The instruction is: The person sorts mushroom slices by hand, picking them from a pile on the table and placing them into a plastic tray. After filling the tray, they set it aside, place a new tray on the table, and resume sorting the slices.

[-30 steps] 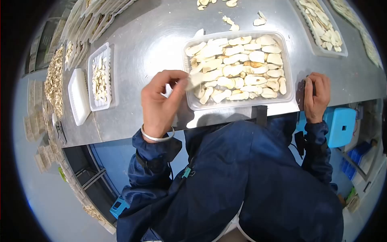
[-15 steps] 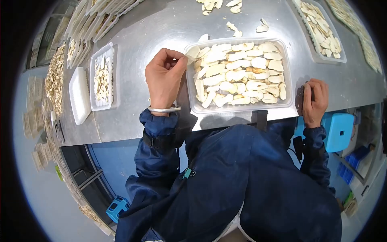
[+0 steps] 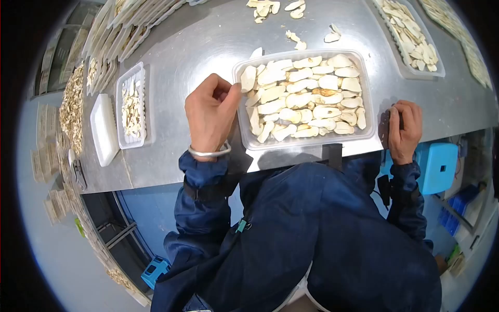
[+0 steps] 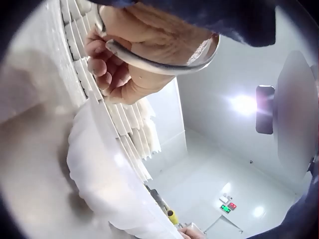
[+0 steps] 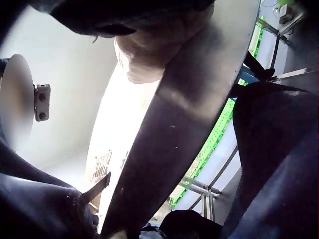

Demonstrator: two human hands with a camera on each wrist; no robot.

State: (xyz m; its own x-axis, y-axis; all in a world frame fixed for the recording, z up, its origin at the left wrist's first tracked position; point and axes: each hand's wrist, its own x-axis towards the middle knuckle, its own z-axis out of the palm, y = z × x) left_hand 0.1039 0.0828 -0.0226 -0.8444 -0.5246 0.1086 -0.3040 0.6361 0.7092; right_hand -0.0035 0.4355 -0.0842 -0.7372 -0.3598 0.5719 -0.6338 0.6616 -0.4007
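A clear plastic tray [image 3: 370, 119] stands before me on the metal table, with pale mushroom slices [image 3: 301, 99] laid in rows inside. At its upper left corner my left hand [image 3: 210, 112] pinches the lower left edge of a broad mushroom slice [image 3: 248, 79], which lies over the tray's inner side. The left wrist view shows the left hand's fingers [image 4: 102, 79] bent together at the rim of the white tray wall [image 4: 107, 164]. My right hand [image 3: 405, 132] rests loosely curled at the table's front edge, right of the tray, with nothing visible in it.
Loose slices [image 3: 265, 7] lie on the table [image 3: 176, 88] beyond the tray. A filled tray [image 3: 410, 41] stands at the far right. On the left are a smaller tray of pieces [image 3: 131, 106], a white tray [image 3: 104, 130] and stacked filled trays [image 3: 122, 36].
My left hand has brought the slice up from the tray's left side to its upper left corner, then slightly into the tray. The right hand stays at the table edge.
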